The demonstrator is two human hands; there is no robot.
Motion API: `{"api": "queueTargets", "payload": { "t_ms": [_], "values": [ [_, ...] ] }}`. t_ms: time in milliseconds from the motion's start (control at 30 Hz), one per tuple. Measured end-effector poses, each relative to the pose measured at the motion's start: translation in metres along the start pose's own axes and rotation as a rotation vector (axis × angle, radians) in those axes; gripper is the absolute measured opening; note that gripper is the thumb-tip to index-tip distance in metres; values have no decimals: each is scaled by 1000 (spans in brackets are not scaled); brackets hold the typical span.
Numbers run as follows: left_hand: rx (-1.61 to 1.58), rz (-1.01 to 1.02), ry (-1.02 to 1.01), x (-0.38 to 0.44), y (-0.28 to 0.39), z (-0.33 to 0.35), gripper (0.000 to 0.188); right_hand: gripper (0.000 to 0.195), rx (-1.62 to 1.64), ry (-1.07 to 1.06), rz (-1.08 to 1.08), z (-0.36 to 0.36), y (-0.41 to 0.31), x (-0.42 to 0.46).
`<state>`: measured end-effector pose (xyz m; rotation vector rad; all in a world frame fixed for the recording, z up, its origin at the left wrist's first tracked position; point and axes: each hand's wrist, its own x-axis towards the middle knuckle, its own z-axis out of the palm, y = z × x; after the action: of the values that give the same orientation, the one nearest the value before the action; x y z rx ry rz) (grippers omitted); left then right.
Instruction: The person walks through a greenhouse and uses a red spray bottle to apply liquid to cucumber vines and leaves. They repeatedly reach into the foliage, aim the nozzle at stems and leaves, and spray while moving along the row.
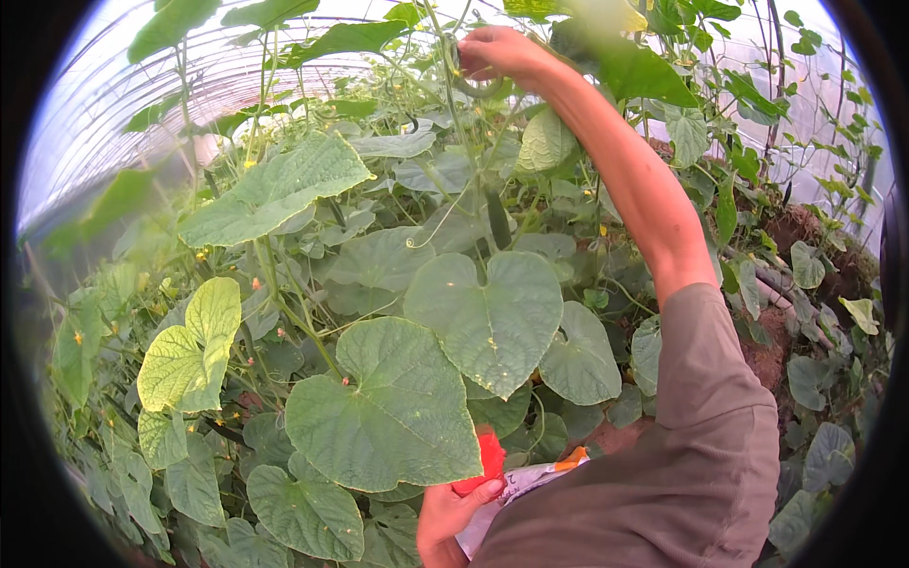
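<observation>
My right hand (486, 53) is raised at the top centre, its fingers curled beside an upright cucumber vine stem (449, 71); what lies between the fingertips is hidden. A curved green cucumber or thick loop (479, 90) shows just under that hand. My left hand (454, 515) is at the bottom centre, closed around a bunched red plastic thing (488, 463). Behind it is a white printed bag (522, 483) with an orange patch, against my body. A dark green cucumber (497, 216) hangs in the middle of the vines.
Large cucumber leaves (383, 405) fill the space before me, one of them yellowish (192, 348). More vines climb at the right, beside a plastic greenhouse wall (817, 71). A pipe (777, 295) runs over reddish soil (770, 358) there. Arched roof ribs (135, 78) show at the upper left.
</observation>
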<state>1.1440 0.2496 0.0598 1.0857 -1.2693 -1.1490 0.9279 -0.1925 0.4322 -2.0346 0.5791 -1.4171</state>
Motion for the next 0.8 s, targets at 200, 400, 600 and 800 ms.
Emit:
{"api": "queueTargets", "payload": {
  "t_ms": [200, 400, 600, 800],
  "values": [
    [-39, 3, 29, 9, -2, 20, 75, 34, 69, -20, 0, 4, -2, -6],
    [12, -51, 0, 19, 3, 37, 76, 30, 19, -109, 50, -7, 13, 17],
    [73, -46, 17, 21, 7, 51, 69, 27, 49, -18, 3, 14, 3, 12],
    [36, -87, 1, 19, 2, 61, 66, 27, -52, 73, -113, -5, 7, -2]
  ]
}}
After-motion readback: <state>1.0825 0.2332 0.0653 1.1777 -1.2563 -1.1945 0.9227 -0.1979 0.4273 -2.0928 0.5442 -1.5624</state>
